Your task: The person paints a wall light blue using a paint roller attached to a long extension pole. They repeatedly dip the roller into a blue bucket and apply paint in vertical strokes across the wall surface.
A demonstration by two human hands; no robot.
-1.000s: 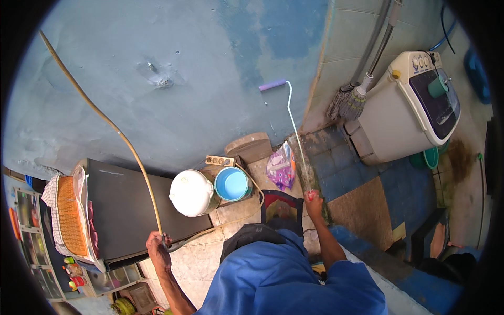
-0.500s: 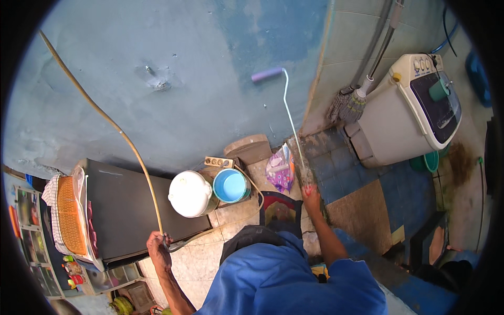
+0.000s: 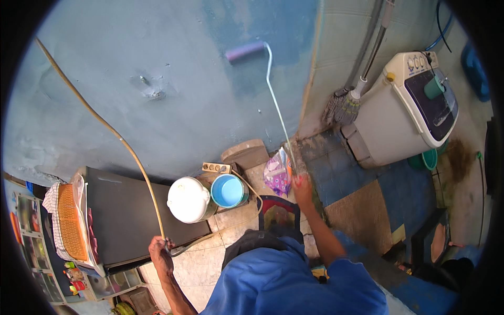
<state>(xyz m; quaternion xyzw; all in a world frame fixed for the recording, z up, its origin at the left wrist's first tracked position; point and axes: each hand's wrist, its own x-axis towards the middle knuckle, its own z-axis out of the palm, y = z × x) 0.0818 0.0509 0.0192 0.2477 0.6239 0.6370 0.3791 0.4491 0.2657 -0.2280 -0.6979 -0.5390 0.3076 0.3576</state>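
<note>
My right hand [image 3: 303,190], blurred a little, is closed around the handle of a paint roller. The roller's long pale rod [image 3: 276,102] slants up and left to its purple sleeve [image 3: 247,51], which lies against the blue wall beside a darker blue patch [image 3: 283,31]. Low on the left, my left hand [image 3: 160,252] is closed on a long tan cord [image 3: 123,139]. Upward from that hand the cord curves toward the far left; a greyish length bends away below it across the floor, toward a power strip [image 3: 216,167].
A white lidded bucket [image 3: 187,199] and a blue-lined bucket [image 3: 227,190] stand ahead of me. By my right hand lies a purple printed packet [image 3: 277,173]. Mops [image 3: 347,105] and a washing machine [image 3: 394,115] stand right; a dark cabinet [image 3: 123,210] sits left.
The roller sleeve has moved up and left along the wall, and my right hand has shifted slightly up and left with it. My left hand keeps its grip on the cord.
</note>
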